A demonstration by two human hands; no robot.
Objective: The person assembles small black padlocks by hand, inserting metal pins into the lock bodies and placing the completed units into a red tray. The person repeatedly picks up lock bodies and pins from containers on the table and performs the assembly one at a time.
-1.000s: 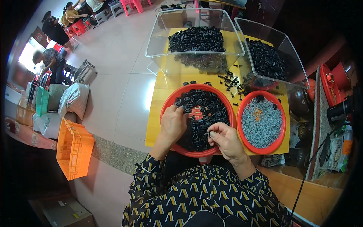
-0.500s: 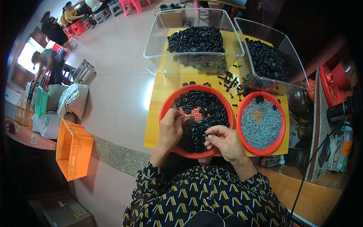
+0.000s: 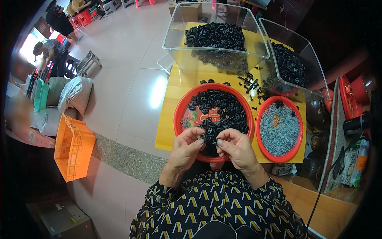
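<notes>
Both hands have been drawn together since the earlier frames, off the pile and toward the near rim at 6 o'clock of the big red bowl (image 3: 180,113). Left hand (image 3: 186,148): thumb and forefinger are pinched on a small black plastic piece (image 3: 204,138). Right hand (image 3: 235,146): fingertips (image 3: 220,142) are closed on a thin pin (image 3: 215,142), pointed at the piece, tips nearly touching the left hand's. More black pieces (image 3: 223,111) are heaped in the bowl from centre to 3 o'clock. At 3 o'clock of it a smaller red bowl (image 3: 259,119) is filled with grey metal pins (image 3: 281,129). Two clear plastic bins (image 3: 207,40) of black parts are set at 12 and 1 o'clock on the yellow table (image 3: 167,131). An orange crate (image 3: 72,145) is seen on the floor at 9 o'clock.
</notes>
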